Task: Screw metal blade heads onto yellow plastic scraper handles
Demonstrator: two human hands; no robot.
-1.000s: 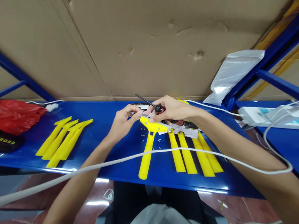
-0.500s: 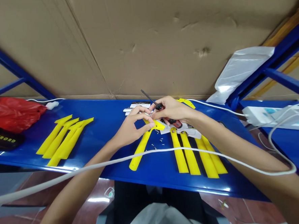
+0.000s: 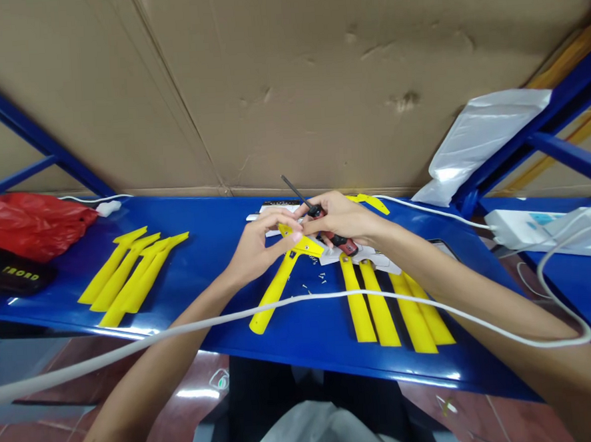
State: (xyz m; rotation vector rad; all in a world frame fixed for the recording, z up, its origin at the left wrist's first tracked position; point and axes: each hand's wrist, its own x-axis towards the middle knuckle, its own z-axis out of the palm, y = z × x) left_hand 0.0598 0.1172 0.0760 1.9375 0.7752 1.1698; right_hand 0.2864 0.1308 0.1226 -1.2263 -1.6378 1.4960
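Observation:
My right hand (image 3: pixel 338 217) is closed around a screwdriver (image 3: pixel 347 243) with a red and black handle, its dark shaft angled up to the left. My left hand (image 3: pixel 264 244) has thumb and fingers drawn together against the right fingertips; anything small pinched there is hidden. Just below both hands lies a yellow T-shaped plastic part (image 3: pixel 274 292), its holed head under the fingers and its long stem toward the table's front edge. Several small screws (image 3: pixel 307 288) are scattered to the right of the stem.
Several yellow parts lie in a group (image 3: pixel 133 274) at left and another (image 3: pixel 381 309) at right. A white cable (image 3: pixel 206 325) crosses in front of my forearms. A red bag (image 3: pixel 30 224), a power strip (image 3: pixel 516 231) and a cardboard wall (image 3: pixel 288 101) surround the blue table (image 3: pixel 215 219).
The yellow part under my hands has shifted slightly left, and more of its head shows. My left thumb has moved up off it. The screwdriver stays in my right hand.

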